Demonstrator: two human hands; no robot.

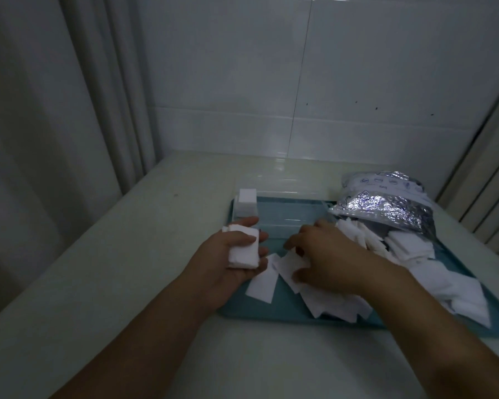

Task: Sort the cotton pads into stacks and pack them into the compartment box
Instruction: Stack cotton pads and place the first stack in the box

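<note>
Right hand (326,254): lying fingers-down on loose cotton pads (294,272), centre frame; pinching or not, cannot tell.
Left hand (236,254): gripping a small stack (244,251), just left of them.
Box (288,217): sitting beyond both hands, one stack standing upper left.

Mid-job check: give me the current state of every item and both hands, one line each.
left hand: grips a small stack of pads, palm up.
stack in hand: held, roughly squared.
right hand: palm down on the loose pads, fingers curled.
loose pads: scattered on the tray, unsorted.
packed stack: upright in the box's far-left compartment.
compartment box: clear, open, otherwise unfilled.
foil bag: open, pads spilling out.
tray: flat on the counter.
</note>
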